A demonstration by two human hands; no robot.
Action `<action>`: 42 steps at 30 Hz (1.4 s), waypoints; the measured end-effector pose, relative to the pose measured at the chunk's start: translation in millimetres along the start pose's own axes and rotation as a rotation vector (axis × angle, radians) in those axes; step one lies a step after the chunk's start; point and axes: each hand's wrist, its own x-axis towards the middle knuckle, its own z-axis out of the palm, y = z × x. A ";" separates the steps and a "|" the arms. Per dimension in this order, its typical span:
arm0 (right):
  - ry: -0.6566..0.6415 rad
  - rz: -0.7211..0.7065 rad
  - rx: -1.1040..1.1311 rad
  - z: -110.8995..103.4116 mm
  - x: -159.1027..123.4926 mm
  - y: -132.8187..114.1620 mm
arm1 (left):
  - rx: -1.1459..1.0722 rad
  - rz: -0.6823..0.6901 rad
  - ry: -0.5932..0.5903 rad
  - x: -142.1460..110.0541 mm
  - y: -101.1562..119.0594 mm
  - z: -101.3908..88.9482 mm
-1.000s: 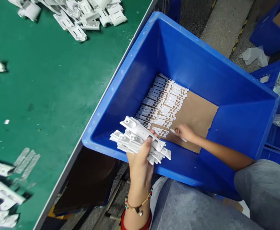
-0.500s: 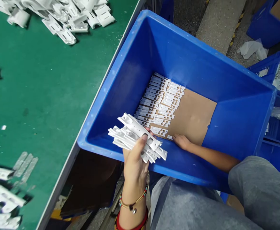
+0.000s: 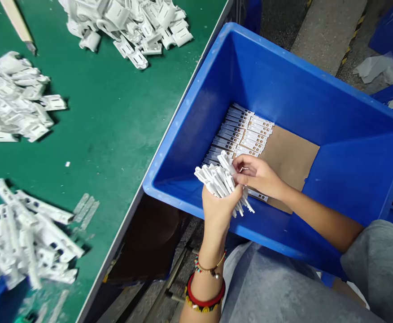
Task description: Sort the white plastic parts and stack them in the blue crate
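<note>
working at the bundle of white strips (image 3: 216,179), just below and right of the frame's centre, seems to be the step in hand: probably separating one piece from the rest. the left hand (image 3: 218,207) is clenched round the bundle, whose ends fan out above and below the grip. the right hand (image 3: 264,176) has its fingers curled against the bundle's right side; whether they have closed on a strip, i cannot tell.

freeing one would call for a light pinch and a sideways slide, with the left grip easing just enough not to spill the others. beneath, right of centre, the laid strips (image 3: 232,132) lie side by side in two columns on the brown sheet (image 3: 294,154); setting one beside them would call for matching their slant.

round this stands the blue bin (image 3: 317,76). leftward is the green tabletop (image 3: 115,130), with the loose strips (image 3: 24,233) heaped at lower left.
</note>
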 end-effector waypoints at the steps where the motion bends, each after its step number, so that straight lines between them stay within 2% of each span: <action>1: 0.003 0.038 0.022 1.0 -1.8 -3.4 | 0.014 0.010 -0.024 0.4 -0.8 -0.7; 3: 0.064 0.072 0.043 -4.8 -4.8 -3.9 | -0.003 0.007 -0.062 0.3 -2.5 -2.3; 6: 0.210 0.033 -0.039 -28.4 -6.9 11.3 | -0.119 -0.054 -0.060 -2.0 -3.0 -4.2; 8: 0.271 0.018 -0.234 -48.1 -9.6 36.2 | -0.215 -0.105 -0.033 -4.1 -1.6 -5.0; 10: 0.268 0.063 -0.572 -65.0 -16.7 72.4 | -0.274 -0.139 -0.015 -5.7 0.3 -5.9; 12: 0.160 0.189 -1.005 -74.9 -28.6 112.9 | -0.299 -0.155 -0.009 -6.5 1.4 -7.0; 13: 0.063 0.264 -1.192 -76.9 -35.4 131.7 | -0.307 -0.158 -0.008 -6.6 1.6 -7.5; 14: -0.037 0.328 -1.328 -77.2 -42.0 148.1 | -0.316 -0.159 -0.007 -6.6 1.7 -7.9; 16: -0.175 0.398 -1.453 -74.7 -52.6 171.6 | -0.325 -0.161 -0.005 -6.2 1.9 -8.1; 19: -0.204 0.395 -1.451 -71.3 -59.7 186.2 | -0.329 -0.149 0.025 -5.3 3.3 -6.8; 25: -0.273 0.250 -1.448 -79.3 -63.1 200.1 | -0.370 -0.140 0.089 -4.3 6.2 -5.0; 30: -0.289 0.250 -1.412 -78.3 -72.2 216.2 | -0.408 -0.189 0.134 -2.2 8.0 -5.8; 37: -0.273 0.249 -1.386 -76.5 -72.6 217.9 | -0.394 -0.204 0.149 -1.7 8.9 -4.5; 42: -0.243 0.262 -1.366 -75.4 -77.9 218.5 | -0.316 -0.175 0.067 -1.5 5.7 -4.6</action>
